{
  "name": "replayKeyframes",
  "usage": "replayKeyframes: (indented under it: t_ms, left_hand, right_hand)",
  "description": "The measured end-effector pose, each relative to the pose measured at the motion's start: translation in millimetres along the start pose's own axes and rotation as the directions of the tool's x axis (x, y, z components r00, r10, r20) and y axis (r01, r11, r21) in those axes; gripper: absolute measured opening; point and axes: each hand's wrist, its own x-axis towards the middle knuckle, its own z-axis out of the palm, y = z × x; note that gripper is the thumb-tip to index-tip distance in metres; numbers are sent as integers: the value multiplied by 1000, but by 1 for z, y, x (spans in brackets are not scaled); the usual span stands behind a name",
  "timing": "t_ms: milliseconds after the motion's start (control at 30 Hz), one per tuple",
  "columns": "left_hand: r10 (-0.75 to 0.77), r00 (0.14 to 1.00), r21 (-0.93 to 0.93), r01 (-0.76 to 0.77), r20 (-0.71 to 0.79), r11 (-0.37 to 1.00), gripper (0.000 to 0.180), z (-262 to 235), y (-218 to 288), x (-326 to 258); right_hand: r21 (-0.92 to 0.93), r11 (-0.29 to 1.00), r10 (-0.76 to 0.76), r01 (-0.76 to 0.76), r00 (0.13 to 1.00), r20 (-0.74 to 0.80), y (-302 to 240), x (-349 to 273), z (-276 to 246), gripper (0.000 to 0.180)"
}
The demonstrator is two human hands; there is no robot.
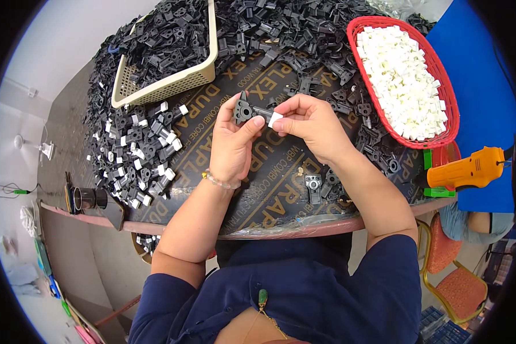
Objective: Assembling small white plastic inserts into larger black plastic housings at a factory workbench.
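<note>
Currently left hand [232,137] pinching black plastic bracket [243,111]; right hand [317,126] pinching small white block [274,119] at bracket's end.

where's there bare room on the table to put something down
Bare tabletop shows between the left forearm and the right forearm, though loose black parts lie beside the right one. Another bare strip runs between the left forearm and the white-tipped parts. Crowded: the far side, heaped with black pieces, and the stretch between the right forearm and the red basket.

Navy top [312,284] w/ short slvs [397,261], grn pendant [262,296], gold chain [276,324], L wrist bracelet [221,182]
</note>
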Motion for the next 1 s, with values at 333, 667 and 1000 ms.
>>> replayKeyframes:
  t_ms: [333,667,1000]
  left_hand:
    - [-255,940,-48,272,227,961,73,-3,24,2]
    - [-386,900,-414,436,202,799,51,-36,-18,20]
    - [-326,945,-435,307,34,847,34,-24,-3,20]
  right_hand:
    - [-136,971,-181,197,976,125,8,3,-1,57]
    - [-634,635,-267,441,896,355,-41,1,56,71]
    - [-513,292,-562,807,579,591,8,155,197,92]
